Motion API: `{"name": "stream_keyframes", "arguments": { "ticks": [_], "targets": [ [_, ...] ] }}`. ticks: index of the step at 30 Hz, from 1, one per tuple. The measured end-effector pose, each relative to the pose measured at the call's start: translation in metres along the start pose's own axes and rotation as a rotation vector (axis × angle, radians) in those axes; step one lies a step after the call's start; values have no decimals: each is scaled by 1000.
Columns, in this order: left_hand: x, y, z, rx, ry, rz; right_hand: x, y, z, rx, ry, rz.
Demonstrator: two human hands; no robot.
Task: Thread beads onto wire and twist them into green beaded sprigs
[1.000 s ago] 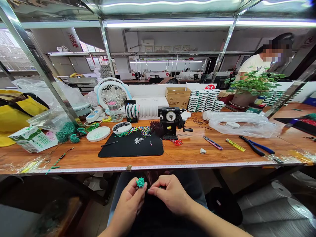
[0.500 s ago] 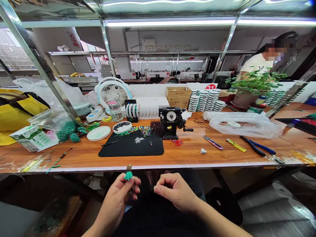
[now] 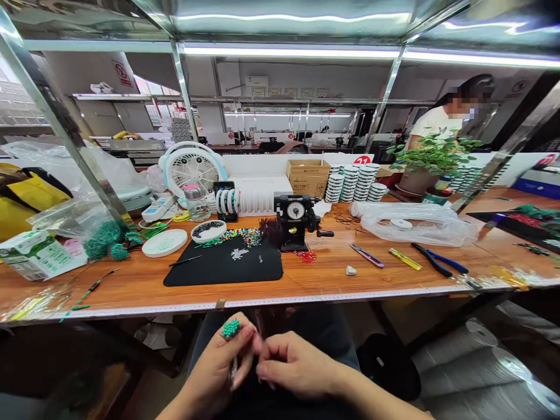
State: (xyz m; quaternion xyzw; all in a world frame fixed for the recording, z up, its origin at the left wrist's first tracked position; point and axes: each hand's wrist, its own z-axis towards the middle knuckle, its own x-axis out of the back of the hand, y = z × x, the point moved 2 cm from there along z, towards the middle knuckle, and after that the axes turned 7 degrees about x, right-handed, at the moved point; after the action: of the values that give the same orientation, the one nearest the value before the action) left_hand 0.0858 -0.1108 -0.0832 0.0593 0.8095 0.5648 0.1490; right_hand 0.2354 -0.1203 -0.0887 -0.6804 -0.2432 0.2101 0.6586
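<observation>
Your left hand (image 3: pixel 213 364) holds a small green bead ball (image 3: pixel 231 328) on a thin stem, low in the middle of the view. Your right hand (image 3: pixel 297 366) is just beside it, with the fingers pinched close. I cannot tell if they hold anything. Above your hands is the wooden table (image 3: pixel 109 286), with a black mat (image 3: pixel 223 269) on it.

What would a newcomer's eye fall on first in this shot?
First comes the small green beaded ball, held up in the left hand at the bottom of the view, with the right hand beside it. Beyond them, on the wooden bench, a black dial machine stands behind a black mat, and a bright strip of multicoloured beads runs along the mat's far edge.
</observation>
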Motion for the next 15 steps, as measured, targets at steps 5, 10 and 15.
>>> {"name": "stream_keyframes", "arguments": {
  "ticks": [5,10,15],
  "targets": [
    [15,14,-6,-245,102,459,12,-7,-9,29,-104,-171],
    [51,35,-9,-419,348,647,34,-20,-29,49,-77,-345],
    [84,43,0,-400,584,708,57,-36,-44,109,-62,-552]
  ]
}}
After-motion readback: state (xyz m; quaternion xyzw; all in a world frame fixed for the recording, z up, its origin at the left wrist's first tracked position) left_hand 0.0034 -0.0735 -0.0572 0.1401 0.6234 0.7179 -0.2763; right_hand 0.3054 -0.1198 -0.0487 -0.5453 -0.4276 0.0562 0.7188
